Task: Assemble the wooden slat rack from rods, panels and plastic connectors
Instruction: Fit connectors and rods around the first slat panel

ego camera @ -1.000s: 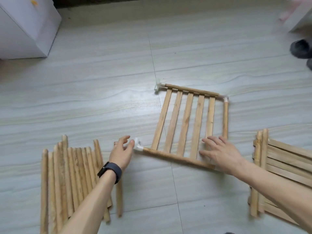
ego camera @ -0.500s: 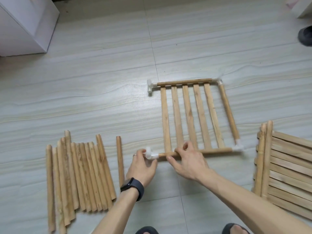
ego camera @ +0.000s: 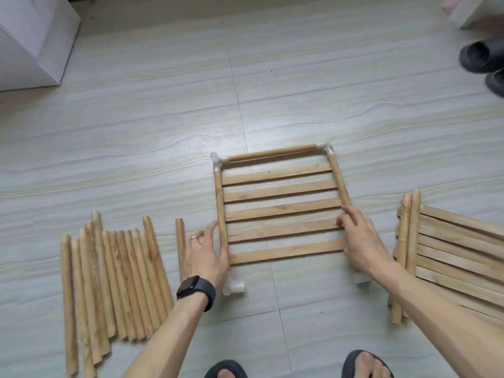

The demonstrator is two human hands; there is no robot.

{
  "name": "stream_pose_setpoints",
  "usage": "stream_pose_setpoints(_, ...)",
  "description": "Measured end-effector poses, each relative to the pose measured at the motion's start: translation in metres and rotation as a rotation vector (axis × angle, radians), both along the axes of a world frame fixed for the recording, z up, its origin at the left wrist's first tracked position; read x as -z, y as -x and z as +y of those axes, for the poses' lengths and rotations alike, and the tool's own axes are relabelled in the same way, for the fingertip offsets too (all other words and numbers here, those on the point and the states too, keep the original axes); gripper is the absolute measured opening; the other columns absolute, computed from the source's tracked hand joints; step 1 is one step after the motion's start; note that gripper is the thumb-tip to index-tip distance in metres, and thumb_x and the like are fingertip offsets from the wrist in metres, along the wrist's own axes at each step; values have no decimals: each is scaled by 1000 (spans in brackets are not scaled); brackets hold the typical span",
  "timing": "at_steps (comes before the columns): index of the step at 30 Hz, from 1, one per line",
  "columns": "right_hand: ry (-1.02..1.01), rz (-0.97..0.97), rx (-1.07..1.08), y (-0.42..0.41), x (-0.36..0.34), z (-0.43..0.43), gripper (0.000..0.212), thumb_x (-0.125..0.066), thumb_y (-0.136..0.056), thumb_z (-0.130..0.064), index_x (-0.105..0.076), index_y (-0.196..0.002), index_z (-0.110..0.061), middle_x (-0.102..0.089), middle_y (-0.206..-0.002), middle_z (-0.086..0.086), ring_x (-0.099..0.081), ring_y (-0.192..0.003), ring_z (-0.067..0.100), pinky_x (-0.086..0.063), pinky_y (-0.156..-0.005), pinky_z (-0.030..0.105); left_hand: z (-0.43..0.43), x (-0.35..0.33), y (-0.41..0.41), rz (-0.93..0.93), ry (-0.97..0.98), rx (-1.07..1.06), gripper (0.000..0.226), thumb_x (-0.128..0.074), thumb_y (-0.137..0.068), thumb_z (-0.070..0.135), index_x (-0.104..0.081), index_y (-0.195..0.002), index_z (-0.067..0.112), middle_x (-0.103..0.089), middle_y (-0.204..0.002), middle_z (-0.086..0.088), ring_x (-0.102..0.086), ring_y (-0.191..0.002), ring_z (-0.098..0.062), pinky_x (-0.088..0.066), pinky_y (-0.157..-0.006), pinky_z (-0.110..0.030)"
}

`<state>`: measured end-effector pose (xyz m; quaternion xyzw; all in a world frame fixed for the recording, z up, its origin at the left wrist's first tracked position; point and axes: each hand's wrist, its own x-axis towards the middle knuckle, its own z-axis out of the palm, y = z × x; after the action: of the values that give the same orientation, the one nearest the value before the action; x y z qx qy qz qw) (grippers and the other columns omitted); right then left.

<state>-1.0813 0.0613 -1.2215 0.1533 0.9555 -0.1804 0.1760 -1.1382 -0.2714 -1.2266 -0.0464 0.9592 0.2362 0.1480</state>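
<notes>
Now | slat panel [ego camera: 278, 211] flat on floor | between both hands [ego camera: 207, 255]

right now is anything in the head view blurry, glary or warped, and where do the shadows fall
Head view: soft, even light with no hard glare on the floor tiles; faint shadows lie just under the slat panel and the left hand. Wide-angle warp bends the tile seams near the edges. The far clear connectors look smeared; the loose rods are sharp.
</notes>
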Motion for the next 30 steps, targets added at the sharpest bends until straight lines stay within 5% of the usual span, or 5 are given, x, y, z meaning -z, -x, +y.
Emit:
stream_pose_setpoints(9, -240, -184, 47, 9, 0, -20, 49, -47, -86, -4, -40, -135, -7, -16, -166, 11, -14, -148, 46, -26, -118, 56, 7, 13, -17, -54, -234, 10, 42, -54, -98, 23, -53, -135, 42, -58, -110, 8, -57, -87, -4, -42, -73, -20)
stream_pose_setpoints(13, -170, -98, -95, -2, 1, -66, 51, -51, -94, -27, -43, -143, -14, -17, -166, 14, -7, -151, 43, -23, -117, 64, -21, 2, -23, 168, -203, -110, 39, -59, -92, 19, -57, -130, 31, -48, -124, 7, -50, -112, -12, -38, -86, -23)
stream_pose_setpoints(18, -111, -208, -515, -17, 3, -139, 73, -34, -100, -58, 3, -159, -41, 17, -169, -3, 7, -155, 38, -20, -117, 67, -123, -15, -36, 140, 52, -606, 55, -60, -90, 20, -45, -142, 19, -37, -147, -12, -33, -134, -30, -28, -108, -39)
stream_pose_setpoints(23, -252, -339, -703, -27, 5, -163, 75, -28, -102, -48, 13, -161, -26, 21, -169, 0, 9, -154, 42, -23, -118, 61, -233, -14, -64, -194, 195, -838, 56, -48, -100, 25, -30, -152, 12, -33, -153, -21, -34, -138, -40, -31, -111, -47)
stream_pose_setpoints(30, -255, -418, -736, -12, -5, -167, 85, -41, -91, -33, 5, -162, -25, 12, -170, 0, -4, -154, 43, -29, -120, 47, -266, 2, -73, -226, 235, -773, 30, -55, -97, 19, -61, -125, 12, -61, -126, -17, -59, -111, -39, -48, -94, -43)
